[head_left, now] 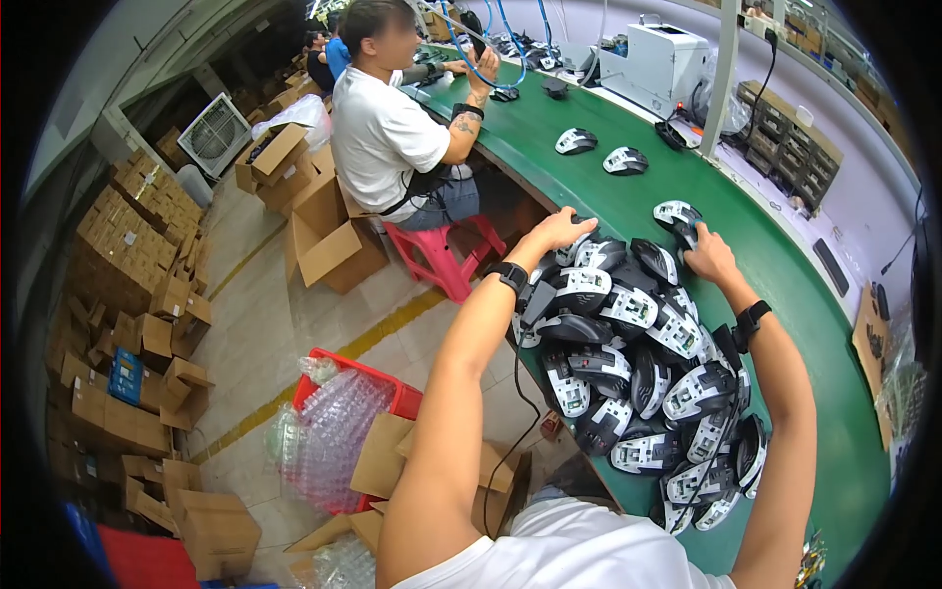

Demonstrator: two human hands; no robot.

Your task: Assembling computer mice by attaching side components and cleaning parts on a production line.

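Note:
A large heap of black computer mice with white, cut-out undersides [628, 309] lies on the green table in front of me. At the heap's far right, my right hand [711, 255] is closed on the near end of a computer mouse [675, 212], its white side up. My left hand [559, 232] reaches to the far left edge of the heap, by the table's edge. Its fingers curl over a dark computer mouse [574, 252], mostly hidden beneath them. Both wrists wear black straps with a small device.
Farther up the green table [765, 240] lie two loose mice [601, 151]. A person in white [392, 128] sits on a pink stool [446, 250] at the left. A red crate of bubble wrap [339, 422] and cardboard boxes stand on the floor. A white machine [655, 64] stands at the back.

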